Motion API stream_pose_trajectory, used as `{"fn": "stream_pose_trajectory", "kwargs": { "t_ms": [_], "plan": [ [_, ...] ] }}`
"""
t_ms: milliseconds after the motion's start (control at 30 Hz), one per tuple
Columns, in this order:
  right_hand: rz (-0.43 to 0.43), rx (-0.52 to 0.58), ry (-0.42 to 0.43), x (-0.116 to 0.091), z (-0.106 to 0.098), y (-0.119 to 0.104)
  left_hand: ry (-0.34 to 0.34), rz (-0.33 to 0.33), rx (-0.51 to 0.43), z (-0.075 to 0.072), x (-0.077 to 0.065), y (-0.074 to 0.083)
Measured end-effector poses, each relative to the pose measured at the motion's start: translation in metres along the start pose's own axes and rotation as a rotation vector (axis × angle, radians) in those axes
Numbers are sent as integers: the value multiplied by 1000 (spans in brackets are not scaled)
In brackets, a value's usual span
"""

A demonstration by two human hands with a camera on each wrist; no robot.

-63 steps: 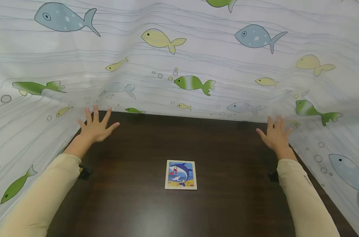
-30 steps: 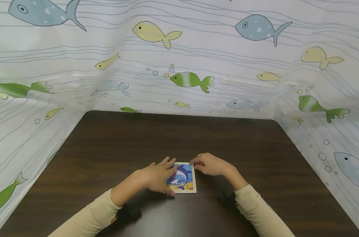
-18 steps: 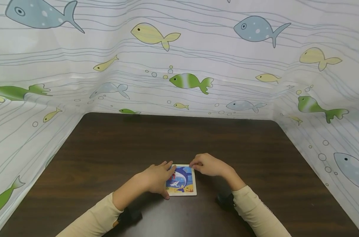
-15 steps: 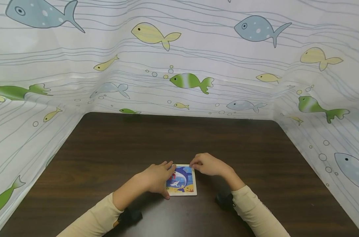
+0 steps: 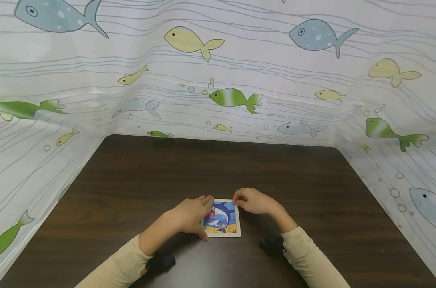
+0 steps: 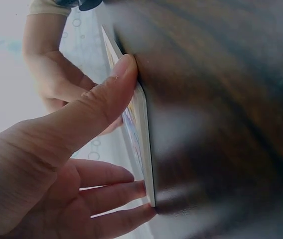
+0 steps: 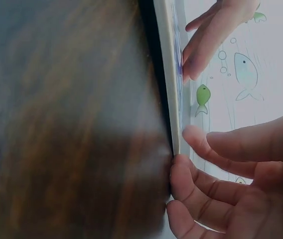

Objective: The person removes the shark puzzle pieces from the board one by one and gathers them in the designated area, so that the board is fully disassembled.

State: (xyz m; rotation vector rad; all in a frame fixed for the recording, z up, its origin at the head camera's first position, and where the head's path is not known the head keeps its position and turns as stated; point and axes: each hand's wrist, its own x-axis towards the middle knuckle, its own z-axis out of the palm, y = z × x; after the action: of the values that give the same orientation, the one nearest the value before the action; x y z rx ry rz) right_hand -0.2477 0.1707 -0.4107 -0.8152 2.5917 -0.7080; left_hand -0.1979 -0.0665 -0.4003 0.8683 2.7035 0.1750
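Note:
A small square picture puzzle (image 5: 223,219) with a pale frame and a blue dolphin-like animal lies flat on the dark wooden table. My left hand (image 5: 190,216) holds its left side, thumb at the near corner and fingers toward the far corner. The left wrist view shows that thumb (image 6: 124,72) against the puzzle's edge. At the far right corner is my right hand (image 5: 254,201), with fingers bent. In the right wrist view, a fingertip (image 7: 181,172) touches the corner, while the thumb (image 7: 231,144) stays apart from it.
Dark brown tabletop (image 5: 218,168) stretches around the puzzle. White fish-print sheeting (image 5: 261,72) encloses the table at the back and both sides. A black device is worn under each wrist, such as the right wrist device (image 5: 271,245).
Both hands came from the table's far corners to the puzzle between two seconds and one second ago. Over the last half second they barely moved; the left fingers drew closer together.

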Motion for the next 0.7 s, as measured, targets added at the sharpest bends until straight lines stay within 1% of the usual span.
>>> {"fn": "stream_pose_trajectory", "kwargs": {
  "t_ms": [167, 300, 467, 700],
  "plan": [
    [-9, 13, -17, -1, -2, 0, -2, -6, -6, 0, 0, -1],
    [-6, 11, -3, -2, -2, -1, -6, -5, 8, -2, 0, 0],
    [1, 28, 6, 2, -3, -3, -9, -10, -4, -5, 1, 1],
    [17, 54, -40, 8, -3, -3, -5, -6, -16, -5, 1, 2]
  ]
}}
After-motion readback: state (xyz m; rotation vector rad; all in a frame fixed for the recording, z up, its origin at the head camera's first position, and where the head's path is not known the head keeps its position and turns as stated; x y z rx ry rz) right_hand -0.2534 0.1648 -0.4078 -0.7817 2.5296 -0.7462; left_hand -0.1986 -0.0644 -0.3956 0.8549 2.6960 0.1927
